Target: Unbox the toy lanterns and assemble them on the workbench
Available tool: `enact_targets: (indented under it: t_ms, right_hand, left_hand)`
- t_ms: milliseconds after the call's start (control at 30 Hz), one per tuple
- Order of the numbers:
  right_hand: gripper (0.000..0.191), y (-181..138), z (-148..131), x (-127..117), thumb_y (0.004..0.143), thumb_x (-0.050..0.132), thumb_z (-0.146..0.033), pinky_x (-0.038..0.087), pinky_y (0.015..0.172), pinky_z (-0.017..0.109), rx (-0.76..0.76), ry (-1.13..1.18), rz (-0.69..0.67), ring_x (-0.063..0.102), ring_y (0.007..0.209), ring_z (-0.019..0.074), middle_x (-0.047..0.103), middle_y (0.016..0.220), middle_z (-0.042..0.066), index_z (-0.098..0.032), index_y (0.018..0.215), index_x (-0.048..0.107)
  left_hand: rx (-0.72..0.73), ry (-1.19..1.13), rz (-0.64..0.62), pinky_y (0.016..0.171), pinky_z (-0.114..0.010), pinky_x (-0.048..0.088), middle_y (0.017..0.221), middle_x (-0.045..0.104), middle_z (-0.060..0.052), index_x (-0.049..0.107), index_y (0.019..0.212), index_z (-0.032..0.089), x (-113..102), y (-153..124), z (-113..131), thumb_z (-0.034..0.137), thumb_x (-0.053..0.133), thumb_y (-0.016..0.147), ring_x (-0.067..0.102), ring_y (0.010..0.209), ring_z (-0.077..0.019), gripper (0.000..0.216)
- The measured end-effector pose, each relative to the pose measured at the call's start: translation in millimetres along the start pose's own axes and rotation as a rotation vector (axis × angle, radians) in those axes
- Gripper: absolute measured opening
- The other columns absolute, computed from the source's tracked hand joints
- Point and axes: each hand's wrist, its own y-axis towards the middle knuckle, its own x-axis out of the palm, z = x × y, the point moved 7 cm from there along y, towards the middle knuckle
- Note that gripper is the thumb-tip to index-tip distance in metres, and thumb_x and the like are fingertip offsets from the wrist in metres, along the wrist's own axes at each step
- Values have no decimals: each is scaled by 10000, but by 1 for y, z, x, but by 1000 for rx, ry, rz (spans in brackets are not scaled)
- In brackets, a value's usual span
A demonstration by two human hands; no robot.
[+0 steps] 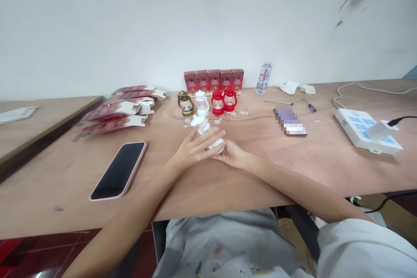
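A white mini lantern (204,127) lies tilted between my two hands, above the table in front of me. My left hand (194,147) lies across its middle, with long fingers over it and the lantern's top showing past the thumb side. At the base end, my right hand (233,154) grips the lantern with bent fingers, partly hidden behind the left fingertips. Just beyond stand a bronze lantern (185,104), another white lantern (202,104) and two red lanterns (218,103). Small clear and white pieces (217,120) lie at their feet.
Several red boxes (214,81) stand against the wall, beside a water bottle (263,78). Flattened red cartons (119,113) and a phone (119,171) lie left. Rightward are a blurred phone (289,121), a screwdriver (310,105), crumpled tissue (289,87) and a power strip (361,132).
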Motion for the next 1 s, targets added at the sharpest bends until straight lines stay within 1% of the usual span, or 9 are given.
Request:
enact_targets:
  t_ms: [167, 333, 433, 500, 567, 600, 733, 767, 1000]
  right_hand:
    - [289, -3, -3, 2, 941, 336, -294, 549, 647, 250, -30, 78, -3, 635, 730, 121, 677, 882, 49, -174, 967, 597]
    - [293, -5, -9, 4, 921, 301, -200, 520, 559, 203, -50, 165, 5, 603, 602, 109, 642, 673, 15, -167, 859, 585]
    - [280, -6, -13, 0, 906, 307, -228, 488, 465, 211, -69, 194, 74, 560, 501, 120, 605, 577, 4, -170, 818, 567]
    - [275, -7, -14, -2, 895, 314, -255, 474, 437, 221, -78, 211, 112, 550, 477, 130, 597, 555, 9, -169, 809, 561]
    - [278, -7, -13, -3, 886, 318, -275, 470, 430, 227, -81, 228, 118, 555, 482, 137, 597, 553, 19, -166, 799, 558]
    - [279, -7, -12, -4, 881, 318, -279, 469, 430, 228, -86, 237, 117, 558, 488, 140, 599, 557, 22, -167, 797, 559]
    - [286, -8, -15, -8, 870, 299, -262, 457, 421, 223, -118, 254, 143, 536, 462, 131, 583, 548, 9, -175, 805, 564]
    - [291, -9, -16, -9, 869, 293, -258, 455, 420, 220, -117, 253, 161, 534, 457, 128, 581, 544, 8, -175, 800, 563]
    - [327, -11, -17, -5, 882, 281, -277, 437, 396, 205, -113, 179, 152, 548, 447, 129, 587, 527, 25, -161, 733, 548]
  left_hand:
    - [42, -66, -24, 1165, -462, 133, 1203, 635, -27, 565, 1128, 237, 2, 7, 5, 104, 560, 855, 471, 1256, -167, 304]
    - [-39, -149, 4, 1145, -440, 231, 1253, 597, -4, 499, 1209, 305, 1, 6, 6, 101, 497, 873, 453, 1273, -158, 393]
    - [-373, -214, 207, 1091, -435, 327, 1294, 533, -49, 422, 1276, 283, -15, -1, -17, 158, 533, 840, 439, 1279, -206, 467]
    - [-685, -248, 373, 1077, -471, 322, 1329, 463, -102, 368, 1308, 224, -26, -16, -38, 206, 564, 817, 391, 1300, -256, 529]
    - [-865, -306, 451, 1073, -491, 299, 1305, 448, -127, 373, 1284, 189, -29, -26, -49, 241, 566, 810, 379, 1285, -278, 514]
    - [-865, -381, 408, 1056, -480, 316, 1262, 473, -123, 402, 1247, 189, -25, -25, -49, 242, 557, 811, 412, 1248, -271, 466]
    - [-614, -802, -151, 879, -370, 452, 1089, 558, -86, 544, 1002, 198, 17, -7, -20, 211, 534, 802, 549, 1020, -213, 201]
    - [-609, -846, -203, 869, -366, 454, 1073, 564, -85, 552, 968, 193, 22, -7, -17, 208, 531, 802, 552, 1005, -211, 167]
    - [-916, -926, 115, 903, -371, 439, 1099, 567, -84, 512, 1093, 203, 23, -27, -41, 256, 595, 798, 544, 1036, -212, 311]
